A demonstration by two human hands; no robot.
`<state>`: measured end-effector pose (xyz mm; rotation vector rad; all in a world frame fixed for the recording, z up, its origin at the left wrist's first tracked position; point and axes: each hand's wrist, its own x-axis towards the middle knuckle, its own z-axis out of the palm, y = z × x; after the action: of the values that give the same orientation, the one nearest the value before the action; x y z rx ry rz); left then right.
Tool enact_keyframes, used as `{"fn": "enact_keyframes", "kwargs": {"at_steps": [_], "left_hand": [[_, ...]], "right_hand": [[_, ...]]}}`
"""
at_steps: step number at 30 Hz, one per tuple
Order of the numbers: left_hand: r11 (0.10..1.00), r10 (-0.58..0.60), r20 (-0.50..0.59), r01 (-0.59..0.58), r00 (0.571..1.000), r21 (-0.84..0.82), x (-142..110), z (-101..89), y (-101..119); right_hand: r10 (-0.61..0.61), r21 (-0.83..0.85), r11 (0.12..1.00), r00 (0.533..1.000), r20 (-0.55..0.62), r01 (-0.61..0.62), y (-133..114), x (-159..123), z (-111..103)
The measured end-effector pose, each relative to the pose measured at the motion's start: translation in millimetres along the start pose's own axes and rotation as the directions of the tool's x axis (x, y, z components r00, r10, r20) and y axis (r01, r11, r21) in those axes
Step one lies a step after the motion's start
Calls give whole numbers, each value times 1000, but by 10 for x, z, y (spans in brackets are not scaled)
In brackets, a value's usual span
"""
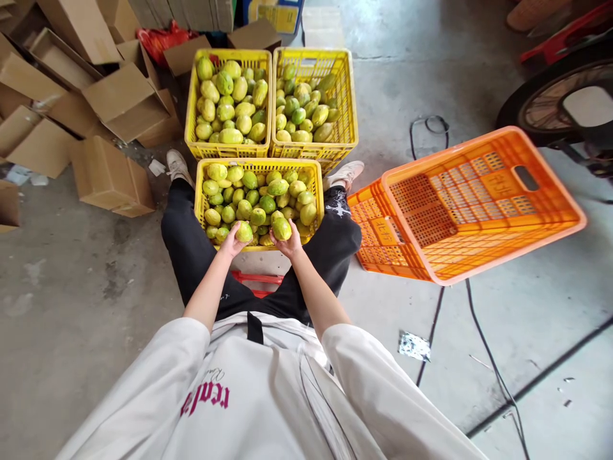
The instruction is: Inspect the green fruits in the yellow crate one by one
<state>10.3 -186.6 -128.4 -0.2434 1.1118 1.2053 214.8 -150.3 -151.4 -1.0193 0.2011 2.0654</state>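
Note:
My left hand (232, 243) is closed around a yellow-green fruit (244, 231) that looks like a small papaya. A similar papaya (281, 229) sits in my right hand (290, 244), its fingers wrapped about the side and underneath. Both hands are over the near edge of a yellow crate (258, 165) between my legs, with a gap between them. Many oval green and yellow papayas (278, 187) fill this crate, and some are hidden under my hands.
Two more yellow crates of papayas, a left one (230, 151) and a right one (353, 102), stand beyond. An orange crate (498, 185) lies tilted at right, near a wheel (541, 96). Cardboard boxes (112, 176) are piled at left. Black cables (488, 345) cross the floor.

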Motion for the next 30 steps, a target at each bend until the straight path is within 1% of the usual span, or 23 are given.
{"fn": "enact_keyframes", "kwargs": {"at_steps": [2,5,8,12,15,18,21,25,27,30], "left_hand": [[1000,0,18,1,1000,-2,11,-21,-14],[998,-56,22,56,998,4,27,-36,-18],[995,-93,23,92,995,32,39,-34,-13],[996,-54,2,54,999,70,45,-31,-10],[996,-31,-6,32,999,82,42,-22,-16],[996,-35,-5,35,999,85,37,-3,-20],[998,-54,0,54,999,39,34,5,-7],[994,-61,-1,61,998,-96,36,-10,18],[991,-61,-13,59,998,-124,42,-13,20],[994,-53,-55,48,997,-94,54,-5,10]], "right_hand": [[2,23,1000,1000,-9,-2,-16,-19,15],[33,29,999,999,-18,-32,-28,-34,29],[52,-5,999,999,14,-52,-20,-23,21],[63,-64,996,997,53,-60,4,1,0],[69,-106,992,996,48,-64,18,10,1],[75,-129,989,996,45,-69,22,16,10],[62,-70,996,997,40,-59,16,21,9],[10,47,999,1000,29,-11,12,28,-16],[-8,41,999,999,40,6,15,36,-34],[-11,-14,1000,1000,28,12,19,49,-53]]}}
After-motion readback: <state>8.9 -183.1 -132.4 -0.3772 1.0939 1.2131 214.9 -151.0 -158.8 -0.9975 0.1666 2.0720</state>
